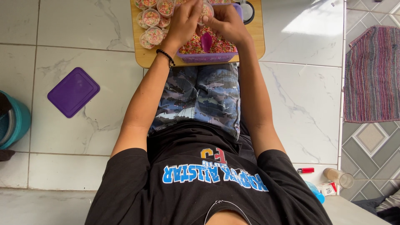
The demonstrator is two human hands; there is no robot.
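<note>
The floor [83, 37] is laid with large white marble-look tiles veined in grey, and a bright patch of daylight [310, 21] falls on them at the upper right. Further right the tiling changes to grey patterned squares [368, 139], where a striped rug [373, 73] of red, grey and green lies. A teal bucket [14, 123] stands at the left edge.

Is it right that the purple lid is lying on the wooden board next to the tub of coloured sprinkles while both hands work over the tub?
Not quite. The head view shows the purple lid lying on the white tiled floor, well apart from the wooden board. The rest holds: the left hand and right hand work over the purple tub of coloured sprinkles.
</note>
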